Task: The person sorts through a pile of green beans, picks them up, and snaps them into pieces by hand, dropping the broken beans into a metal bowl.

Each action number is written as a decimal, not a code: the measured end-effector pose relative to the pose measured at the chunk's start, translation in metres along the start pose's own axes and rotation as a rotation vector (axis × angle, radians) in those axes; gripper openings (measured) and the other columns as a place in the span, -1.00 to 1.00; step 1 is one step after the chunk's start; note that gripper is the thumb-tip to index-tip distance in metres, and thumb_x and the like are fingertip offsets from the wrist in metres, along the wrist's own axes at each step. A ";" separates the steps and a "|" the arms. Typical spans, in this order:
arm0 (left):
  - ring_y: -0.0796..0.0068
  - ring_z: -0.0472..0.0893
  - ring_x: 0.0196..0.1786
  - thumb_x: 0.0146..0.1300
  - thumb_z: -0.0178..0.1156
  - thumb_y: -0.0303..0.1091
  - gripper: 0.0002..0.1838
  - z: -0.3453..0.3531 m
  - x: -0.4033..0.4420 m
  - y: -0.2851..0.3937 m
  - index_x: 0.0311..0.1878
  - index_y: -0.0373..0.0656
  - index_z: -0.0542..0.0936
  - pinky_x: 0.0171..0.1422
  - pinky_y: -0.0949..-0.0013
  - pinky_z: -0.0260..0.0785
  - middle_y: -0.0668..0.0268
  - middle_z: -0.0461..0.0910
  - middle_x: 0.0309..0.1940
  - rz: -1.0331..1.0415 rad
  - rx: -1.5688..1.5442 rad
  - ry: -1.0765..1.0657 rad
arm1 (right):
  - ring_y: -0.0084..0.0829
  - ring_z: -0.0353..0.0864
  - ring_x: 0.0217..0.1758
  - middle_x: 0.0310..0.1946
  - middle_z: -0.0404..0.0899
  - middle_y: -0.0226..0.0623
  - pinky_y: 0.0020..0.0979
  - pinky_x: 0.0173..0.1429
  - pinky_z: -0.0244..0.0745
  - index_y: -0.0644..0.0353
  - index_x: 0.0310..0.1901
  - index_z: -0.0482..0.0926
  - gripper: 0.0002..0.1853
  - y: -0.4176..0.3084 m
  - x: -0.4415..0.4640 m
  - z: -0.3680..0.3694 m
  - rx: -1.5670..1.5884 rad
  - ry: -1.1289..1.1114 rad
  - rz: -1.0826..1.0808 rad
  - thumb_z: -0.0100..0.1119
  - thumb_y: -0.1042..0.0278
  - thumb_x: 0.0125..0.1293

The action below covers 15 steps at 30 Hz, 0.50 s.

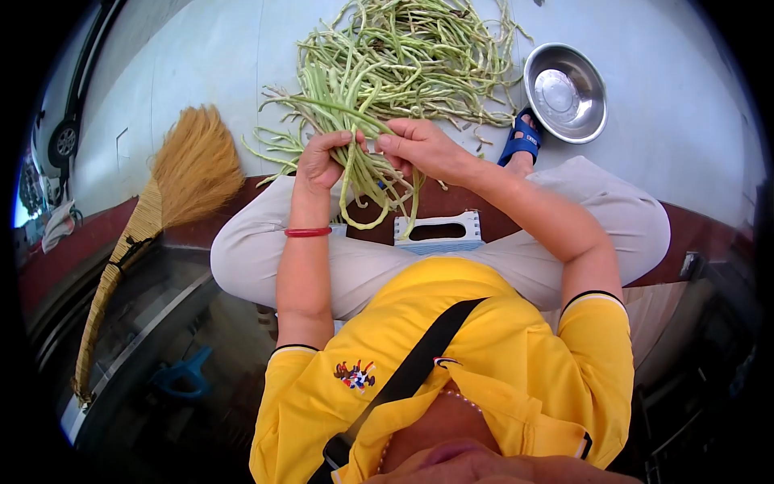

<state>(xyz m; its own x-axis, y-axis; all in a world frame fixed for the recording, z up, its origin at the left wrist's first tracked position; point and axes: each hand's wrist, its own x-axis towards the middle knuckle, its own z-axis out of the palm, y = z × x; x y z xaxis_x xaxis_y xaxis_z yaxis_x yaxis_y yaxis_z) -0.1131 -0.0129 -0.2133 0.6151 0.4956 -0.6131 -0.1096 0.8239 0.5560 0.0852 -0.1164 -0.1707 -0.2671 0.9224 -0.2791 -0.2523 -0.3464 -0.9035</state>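
Note:
My left hand (322, 160), with a red bangle at its wrist, is closed around a bundle of long beans (371, 173). Some of the held beans loop down in front of my lap. Close beside it, my right hand (425, 148) has its thumb and fingers pinched together on the beans of the same bundle; its fingertips are partly hidden. Beyond both hands a large heap of loose long beans (435, 60) spreads over the pale floor, green with some brownish ones.
A steel basin (566, 93) stands at the right, by a foot in a blue sandal (522, 139). A straw broom (189, 173) lies at the left. Between my knees is a plastic stool edge with a handle slot (439, 219). A car wheel (63, 143) shows far left.

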 end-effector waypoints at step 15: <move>0.39 0.57 -0.19 0.04 0.19 -0.58 -0.64 0.055 -0.001 -0.023 -0.03 -0.27 0.47 -0.03 0.35 0.44 0.26 0.58 -0.25 0.154 0.066 0.028 | -0.38 0.51 -0.16 -0.21 0.56 -0.28 -0.29 -0.08 0.41 0.25 -0.07 0.48 -0.71 0.034 0.022 -0.008 0.066 0.230 0.094 -0.05 0.28 0.27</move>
<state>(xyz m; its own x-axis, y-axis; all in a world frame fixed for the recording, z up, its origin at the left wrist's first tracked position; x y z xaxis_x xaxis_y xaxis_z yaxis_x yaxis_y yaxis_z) -0.0682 -0.0472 -0.1947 0.5725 0.6229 -0.5331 -0.1490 0.7185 0.6794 0.0780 -0.1065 -0.2098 -0.0757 0.8978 -0.4339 -0.2982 -0.4356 -0.8493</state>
